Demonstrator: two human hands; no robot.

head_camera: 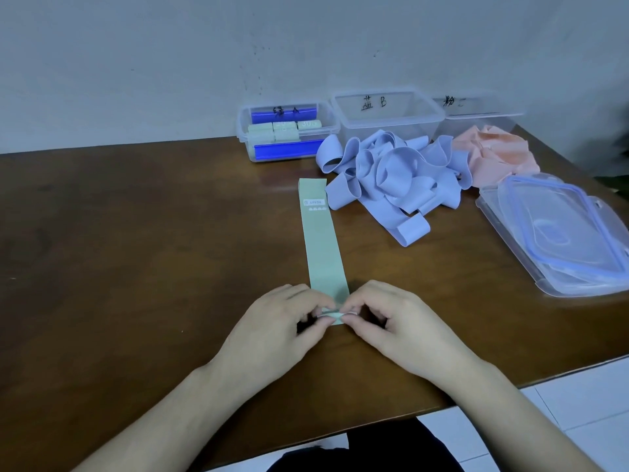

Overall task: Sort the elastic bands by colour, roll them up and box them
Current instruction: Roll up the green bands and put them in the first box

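With left hand (287, 318) and right hand (391, 318) both pinching the green band (321, 247) near end, roll tight and square along the table (136, 233).

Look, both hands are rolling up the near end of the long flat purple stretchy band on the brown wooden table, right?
Not quite. The head view shows the long flat band is pale green. Both the left hand and right hand pinch its near end on the brown wooden table.

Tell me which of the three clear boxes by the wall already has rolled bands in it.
The leftmost box, the one with blue clips: it holds pale green rolls. The middle box looks empty; the right box's inside is hard to make out.
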